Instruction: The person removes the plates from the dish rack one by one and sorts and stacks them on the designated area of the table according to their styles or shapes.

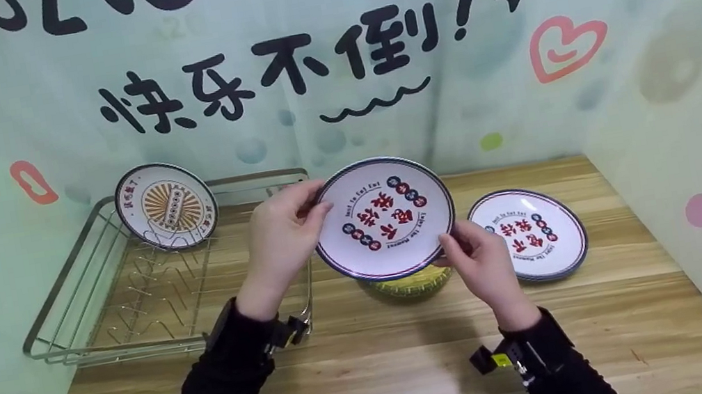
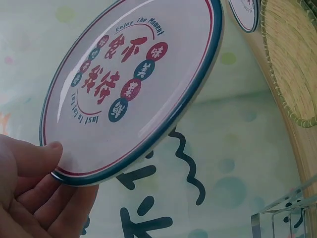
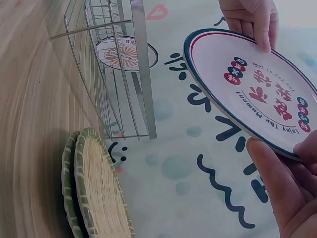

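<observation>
Head view. Three plates are visible: one white plate (image 1: 384, 218) with a dark rim and red characters, held tilted above the wooden table (image 1: 379, 376) between both hands; a second matching plate (image 1: 529, 234) lying flat on the table to the right; and a sunburst plate (image 1: 166, 206) standing upright in the wire rack (image 1: 92, 294) at left. The left hand (image 1: 283, 236) pinches the held plate's left rim, its fingers curled over the edge; the right hand (image 1: 483, 265) pinches the lower right rim. A woven mat (image 1: 410, 284) lies mostly hidden beneath the held plate.

Left wrist view. Thumb on the face and fingers (image 2: 59, 208) behind the rim grip the plate (image 2: 131, 84); the woven mat (image 2: 292, 64) is cut off at right.

Right wrist view. Two stacked woven mats (image 3: 94, 193) lie edge-on; the right hand (image 3: 292, 183) is partly out of frame, its thumb on the plate's rim.
</observation>
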{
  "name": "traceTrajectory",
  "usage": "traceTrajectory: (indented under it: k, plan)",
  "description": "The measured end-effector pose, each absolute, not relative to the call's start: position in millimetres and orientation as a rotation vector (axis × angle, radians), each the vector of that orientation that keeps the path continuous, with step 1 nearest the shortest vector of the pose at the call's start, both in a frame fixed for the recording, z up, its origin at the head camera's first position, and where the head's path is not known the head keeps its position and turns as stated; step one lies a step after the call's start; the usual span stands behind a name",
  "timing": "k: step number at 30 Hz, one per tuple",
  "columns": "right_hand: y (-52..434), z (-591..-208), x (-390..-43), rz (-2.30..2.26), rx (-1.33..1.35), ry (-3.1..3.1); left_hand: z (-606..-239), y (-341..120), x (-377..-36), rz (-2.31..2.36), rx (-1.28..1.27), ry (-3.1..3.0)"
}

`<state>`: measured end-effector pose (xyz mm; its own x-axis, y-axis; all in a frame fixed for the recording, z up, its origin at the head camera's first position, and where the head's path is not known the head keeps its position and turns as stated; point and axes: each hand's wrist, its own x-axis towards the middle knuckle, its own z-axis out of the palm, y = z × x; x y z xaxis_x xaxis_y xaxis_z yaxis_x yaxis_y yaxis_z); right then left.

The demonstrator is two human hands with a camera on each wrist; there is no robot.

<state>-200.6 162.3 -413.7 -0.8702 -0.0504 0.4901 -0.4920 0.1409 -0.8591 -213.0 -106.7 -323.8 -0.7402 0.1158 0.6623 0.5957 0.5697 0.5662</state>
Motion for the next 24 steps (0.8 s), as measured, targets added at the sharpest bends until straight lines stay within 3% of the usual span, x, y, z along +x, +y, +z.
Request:
traceTrajectory:
  k: [24]
  plan:
    - [211.7,-417.7,-206.8,1.882,0.161,-2.180,-332.7,-119.3,-199.5,-0.881,-0.527,-2.591]
